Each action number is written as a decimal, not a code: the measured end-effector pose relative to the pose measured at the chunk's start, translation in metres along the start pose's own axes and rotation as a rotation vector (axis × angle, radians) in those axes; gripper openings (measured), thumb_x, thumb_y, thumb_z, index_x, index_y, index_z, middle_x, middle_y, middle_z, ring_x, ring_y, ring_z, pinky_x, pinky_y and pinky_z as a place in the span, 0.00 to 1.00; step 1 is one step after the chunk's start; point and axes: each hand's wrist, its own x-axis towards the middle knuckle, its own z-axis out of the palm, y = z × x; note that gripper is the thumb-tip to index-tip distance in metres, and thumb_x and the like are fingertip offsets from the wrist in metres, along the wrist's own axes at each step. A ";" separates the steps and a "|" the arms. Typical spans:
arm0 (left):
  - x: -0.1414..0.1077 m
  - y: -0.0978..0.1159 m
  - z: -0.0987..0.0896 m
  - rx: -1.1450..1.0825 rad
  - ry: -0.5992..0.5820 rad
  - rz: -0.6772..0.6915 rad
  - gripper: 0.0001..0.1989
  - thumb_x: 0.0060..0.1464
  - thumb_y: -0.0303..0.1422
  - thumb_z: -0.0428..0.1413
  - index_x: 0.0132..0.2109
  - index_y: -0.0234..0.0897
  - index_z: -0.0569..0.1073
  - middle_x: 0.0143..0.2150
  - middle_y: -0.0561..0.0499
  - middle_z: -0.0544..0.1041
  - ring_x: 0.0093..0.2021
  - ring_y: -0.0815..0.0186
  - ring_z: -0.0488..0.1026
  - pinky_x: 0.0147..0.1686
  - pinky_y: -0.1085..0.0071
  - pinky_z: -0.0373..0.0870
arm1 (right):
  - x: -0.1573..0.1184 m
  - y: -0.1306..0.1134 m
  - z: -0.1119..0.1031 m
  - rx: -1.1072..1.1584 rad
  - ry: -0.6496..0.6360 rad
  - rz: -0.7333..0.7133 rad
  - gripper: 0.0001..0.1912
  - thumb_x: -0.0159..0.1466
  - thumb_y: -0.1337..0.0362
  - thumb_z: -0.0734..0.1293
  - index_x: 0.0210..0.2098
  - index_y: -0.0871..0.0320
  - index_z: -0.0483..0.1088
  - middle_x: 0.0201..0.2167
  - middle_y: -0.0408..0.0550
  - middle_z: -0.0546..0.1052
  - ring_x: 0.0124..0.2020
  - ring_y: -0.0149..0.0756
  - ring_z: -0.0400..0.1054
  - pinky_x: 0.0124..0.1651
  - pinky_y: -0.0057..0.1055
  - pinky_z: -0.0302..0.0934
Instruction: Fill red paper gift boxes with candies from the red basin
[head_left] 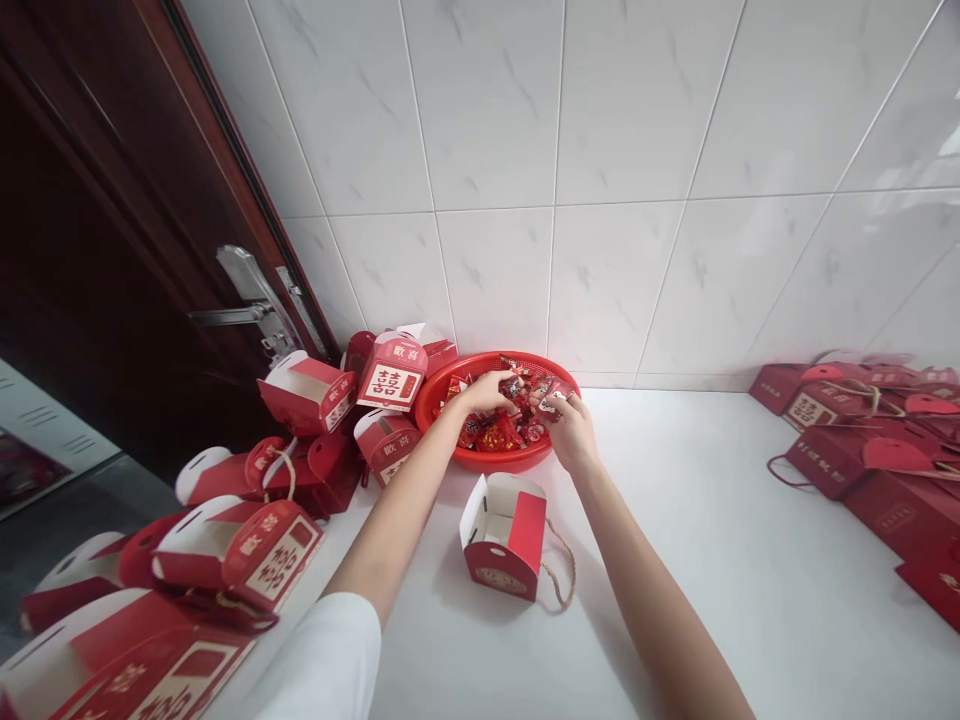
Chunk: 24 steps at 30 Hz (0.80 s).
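Both hands are over a red plastic basket (491, 460) that holds many wrapped candies (501, 436) in red packets. My left hand (487, 392) reaches into the basket from the left, its fingers curled down among the candies; what they grip, if anything, is hidden. At the basket's right side my right hand (570, 425) pinches a red and white candy packet (555, 398). In front of the basket stands a red gift box (501, 560), open at the top, with a white inside and a twine handle (559, 575) hanging at its right.
Several open red boxes (240, 550) are piled along the left side, some stacked on others. More red boxes (862, 450) with cord handles lie at the right. A tiled wall (495, 280) rises behind the white table (675, 520); a dark door with a metal handle (251, 310) stands at left.
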 end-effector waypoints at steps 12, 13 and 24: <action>-0.034 -0.002 -0.004 -0.322 0.100 -0.194 0.49 0.34 0.25 0.70 0.66 0.42 0.66 0.70 0.41 0.63 0.68 0.51 0.63 0.62 0.60 0.65 | 0.000 0.001 0.000 0.005 -0.012 -0.003 0.07 0.47 0.65 0.72 0.25 0.55 0.71 0.29 0.44 0.80 0.36 0.39 0.76 0.46 0.36 0.70; -0.034 -0.003 -0.003 -0.331 0.117 -0.202 0.50 0.35 0.26 0.71 0.67 0.41 0.64 0.71 0.40 0.62 0.68 0.51 0.62 0.63 0.60 0.64 | 0.000 0.001 0.000 0.004 -0.014 -0.003 0.07 0.48 0.65 0.72 0.26 0.54 0.70 0.29 0.44 0.80 0.36 0.39 0.76 0.46 0.36 0.70; -0.030 -0.006 -0.001 -0.383 0.170 -0.163 0.29 0.49 0.27 0.62 0.59 0.39 0.72 0.61 0.43 0.74 0.62 0.56 0.70 0.57 0.63 0.70 | 0.000 0.001 0.000 0.012 -0.013 0.003 0.08 0.47 0.65 0.72 0.27 0.54 0.72 0.29 0.44 0.81 0.36 0.39 0.76 0.44 0.35 0.71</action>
